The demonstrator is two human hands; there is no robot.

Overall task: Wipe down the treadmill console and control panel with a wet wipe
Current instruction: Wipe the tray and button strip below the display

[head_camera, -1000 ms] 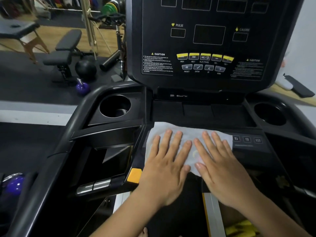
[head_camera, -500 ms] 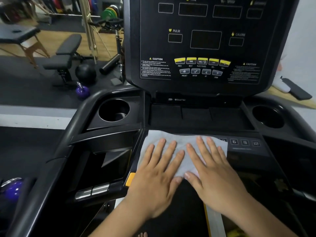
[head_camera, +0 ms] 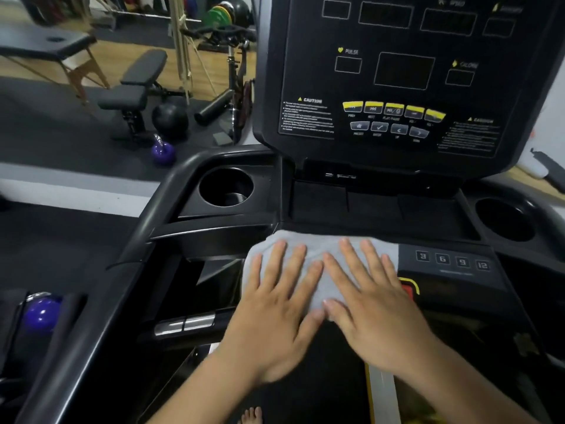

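Now left hand point(head_camera: 275, 313), right hand point(head_camera: 376, 310) flatten wipe point(head_camera: 318, 249) beside number keys point(head_camera: 452, 261).

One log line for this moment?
step: wiping | left hand, right hand: flat on white wet wipe | surface: black lower control panel

"pulse", "caution" on the console point(head_camera: 305, 56)

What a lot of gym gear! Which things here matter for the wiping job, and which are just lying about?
For the job: wet wipe, left hand, right hand, control panel, console.

Just lying about: purple kettlebell, black ball, weight bench.
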